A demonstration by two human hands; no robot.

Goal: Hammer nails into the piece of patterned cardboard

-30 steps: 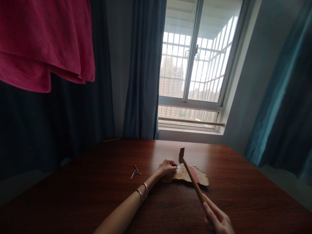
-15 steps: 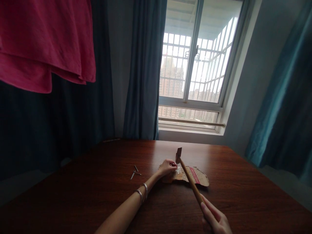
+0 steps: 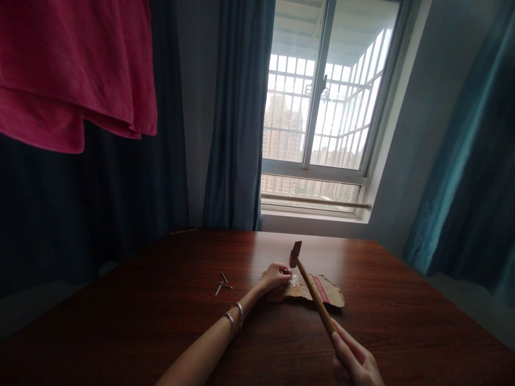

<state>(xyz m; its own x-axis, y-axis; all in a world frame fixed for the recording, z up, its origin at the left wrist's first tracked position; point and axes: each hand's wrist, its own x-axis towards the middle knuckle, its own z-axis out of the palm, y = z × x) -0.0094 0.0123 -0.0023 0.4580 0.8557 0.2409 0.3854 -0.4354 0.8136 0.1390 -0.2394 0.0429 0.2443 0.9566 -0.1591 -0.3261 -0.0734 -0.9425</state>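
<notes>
My right hand is closed round the end of a wooden-handled hammer. Its head hangs just above my left hand. My left hand rests on the left end of a torn, perforated piece of cardboard with a pink stripe. Its fingers are pinched together on something small that I cannot make out. Two bracelets circle my left wrist.
A few loose nails lie on the dark wooden table left of the cardboard. Behind the table are a barred window and blue curtains. A red cloth hangs at the upper left.
The hammer head has shifted slightly left and a little higher above my left hand's fingers. My left hand has stayed on the cardboard.
</notes>
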